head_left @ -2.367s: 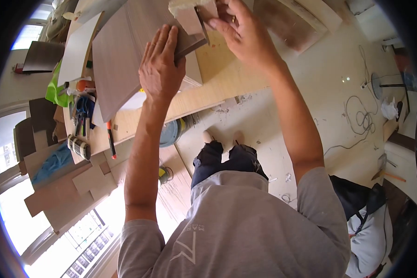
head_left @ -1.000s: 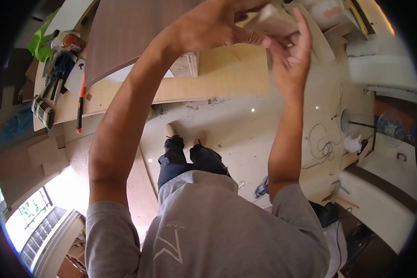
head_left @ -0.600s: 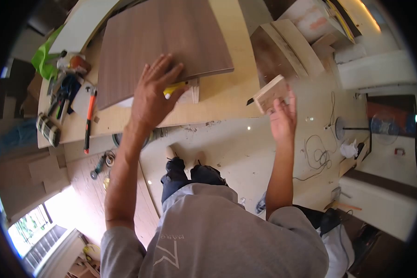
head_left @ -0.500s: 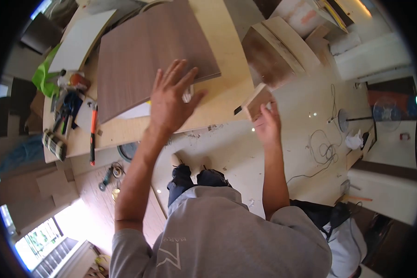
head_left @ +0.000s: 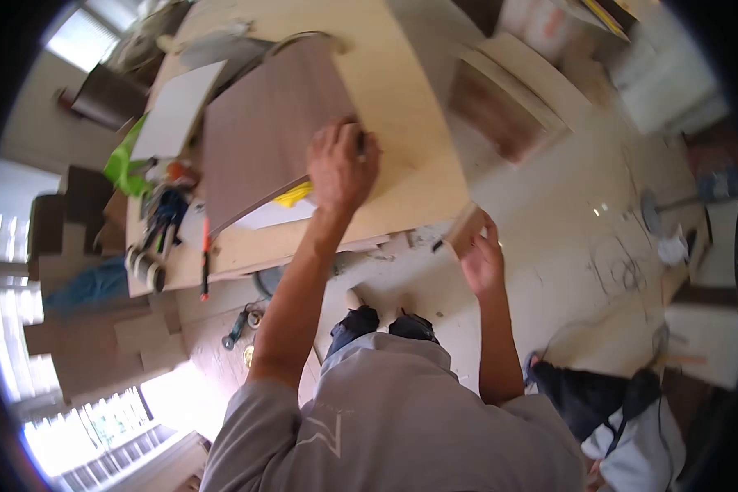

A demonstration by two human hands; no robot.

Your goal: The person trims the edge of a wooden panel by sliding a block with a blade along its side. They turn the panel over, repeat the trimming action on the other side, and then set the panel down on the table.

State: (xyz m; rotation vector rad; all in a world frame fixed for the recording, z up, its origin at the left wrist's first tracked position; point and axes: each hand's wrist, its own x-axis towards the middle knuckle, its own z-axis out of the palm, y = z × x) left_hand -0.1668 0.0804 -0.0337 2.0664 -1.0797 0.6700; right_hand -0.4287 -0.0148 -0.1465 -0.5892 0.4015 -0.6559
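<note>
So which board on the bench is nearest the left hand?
The brown wood-grain panel: the left hand is at its corner. The white board lies farther left, beyond the panel.

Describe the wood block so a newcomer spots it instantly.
Find the big pale table; just off its near right corner is the right hand. That hand grips the wood block. Unlike the larger brown board, it has a dark strip poking out.

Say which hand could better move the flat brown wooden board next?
Probably the left hand: it's at a corner of the board, while the right hand holds a small tan wooden block.
</note>
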